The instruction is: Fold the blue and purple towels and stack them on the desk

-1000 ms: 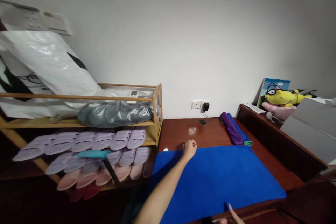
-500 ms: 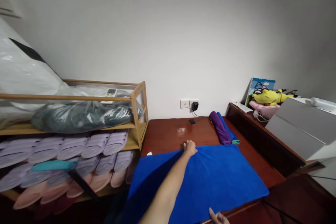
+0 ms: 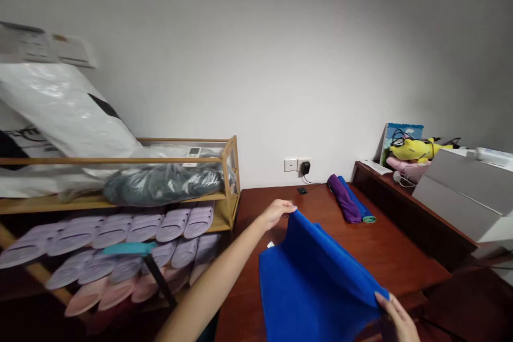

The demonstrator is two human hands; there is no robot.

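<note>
A blue towel (image 3: 304,278) is partly lifted off the reddish-brown wooden table (image 3: 256,214), its raised edge stretched between my two hands. My left hand (image 3: 276,212) pinches the far upper corner of the cloth. At the near right, my right hand (image 3: 395,312) grips the other corner between thumb and fingers. The towel's left part hangs down onto the table. Behind it on the right lie a rolled purple towel (image 3: 343,199) and a rolled blue towel (image 3: 358,200), side by side.
On the left stands a wooden rack (image 3: 230,187) with several lilac slippers (image 3: 172,224) and plastic-wrapped bundles. A plug (image 3: 305,168) sits in the wall socket. A raised ledge on the right holds a yellow plush toy (image 3: 414,149) and a grey box (image 3: 460,189).
The towel lay flat with my left hand resting at its far edge; now both hands hold it up by corners. My right hand has risen and moved right. The view has shifted left.
</note>
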